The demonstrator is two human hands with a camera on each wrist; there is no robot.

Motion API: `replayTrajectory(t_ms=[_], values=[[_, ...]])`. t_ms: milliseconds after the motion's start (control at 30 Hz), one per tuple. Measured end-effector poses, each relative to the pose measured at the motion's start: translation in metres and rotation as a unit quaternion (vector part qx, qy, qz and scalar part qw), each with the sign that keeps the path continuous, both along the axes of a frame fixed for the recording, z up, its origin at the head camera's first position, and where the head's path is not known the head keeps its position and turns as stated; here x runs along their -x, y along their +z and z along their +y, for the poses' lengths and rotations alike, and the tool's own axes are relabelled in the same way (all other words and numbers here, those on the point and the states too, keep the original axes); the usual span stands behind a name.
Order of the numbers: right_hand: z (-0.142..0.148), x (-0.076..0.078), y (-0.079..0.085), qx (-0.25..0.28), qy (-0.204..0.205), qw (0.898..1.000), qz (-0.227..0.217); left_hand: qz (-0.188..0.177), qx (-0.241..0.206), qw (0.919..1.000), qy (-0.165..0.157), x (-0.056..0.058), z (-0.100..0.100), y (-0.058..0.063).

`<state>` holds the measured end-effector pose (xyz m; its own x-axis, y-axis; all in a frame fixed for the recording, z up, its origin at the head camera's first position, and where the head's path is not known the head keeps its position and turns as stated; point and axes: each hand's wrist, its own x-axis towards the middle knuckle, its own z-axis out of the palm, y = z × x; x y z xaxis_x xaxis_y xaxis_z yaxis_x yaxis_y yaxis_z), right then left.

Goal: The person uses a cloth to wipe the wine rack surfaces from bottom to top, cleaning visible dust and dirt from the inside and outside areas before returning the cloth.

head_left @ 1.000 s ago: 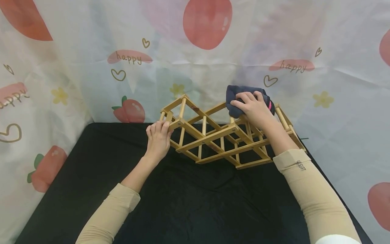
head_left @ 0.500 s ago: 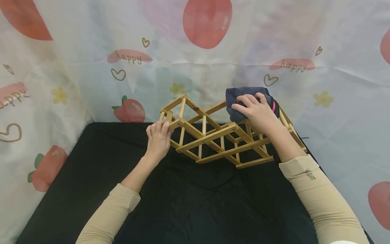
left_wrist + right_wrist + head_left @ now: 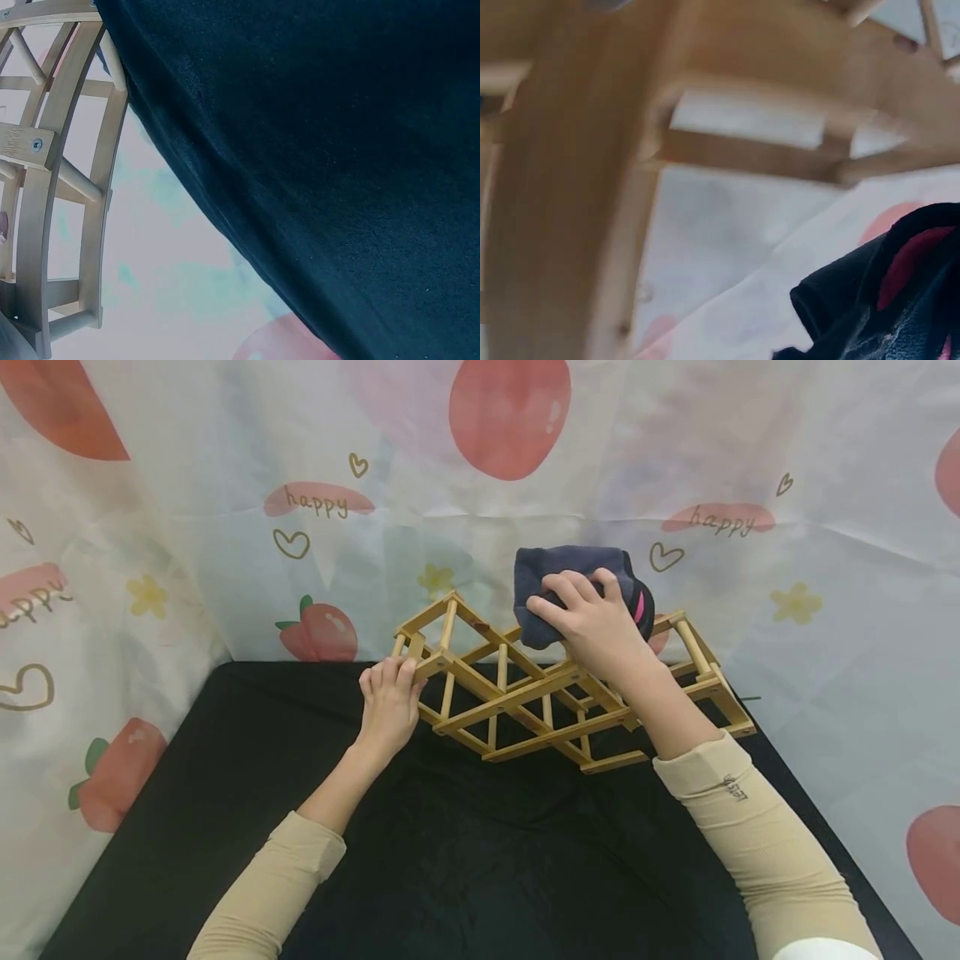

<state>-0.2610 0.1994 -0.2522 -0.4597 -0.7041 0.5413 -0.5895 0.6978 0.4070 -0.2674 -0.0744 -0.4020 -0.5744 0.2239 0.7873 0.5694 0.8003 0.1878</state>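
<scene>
A wooden lattice rack (image 3: 517,693) of slats and round dowels stands tilted across the far part of the table. My left hand (image 3: 390,702) grips the rack's left end, fingers over the top slat. In the left wrist view the rack (image 3: 45,187) shows at the left edge. My right hand (image 3: 596,618) holds a bunched dark blue cloth (image 3: 570,564) with a pink patch, above the rack's middle. In the right wrist view the cloth (image 3: 855,315) appears at the lower right, close to blurred slats. Whether the cloth touches the rack cannot be told.
A black cloth (image 3: 480,860) covers the table. Behind it and at the sides hangs a pale curtain (image 3: 225,527) printed with fruit, hearts and the word "happy". The rack's right end lies close to the table's right edge.
My right hand has carried the blue cloth left and upward along the rack, uncovering more of its right end. The left hand and the rack have stayed in place.
</scene>
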Motion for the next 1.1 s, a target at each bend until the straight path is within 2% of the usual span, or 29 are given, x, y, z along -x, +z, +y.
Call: replayTrajectory(t_ms=[200, 333, 567, 767, 1100], values=[[-0.032, 0.005, -0.005, -0.017, -0.016, 1.0, -0.002, 0.002, -0.002, 1.0, 0.0, 0.001, 0.001, -0.001], [-0.049, 0.011, -0.008, -0.033, -0.046, 0.998, -0.03, 0.001, 0.0, 1.0, 0.003, 0.002, 0.001, -0.001], [-0.07, 0.029, -0.029, -0.041, -0.083, 0.994, -0.066, 0.0, -0.002, 1.0, 0.005, 0.002, 0.001, -0.001], [-0.079, 0.041, -0.041, -0.053, -0.127, 0.984, -0.117, -0.005, -0.002, 1.0, 0.002, 0.001, 0.001, -0.001], [-0.098, 0.049, -0.051, -0.069, -0.185, 0.967, -0.16, -0.009, -0.007, 0.9999, -0.003, 0.0, -0.002, -0.002]])
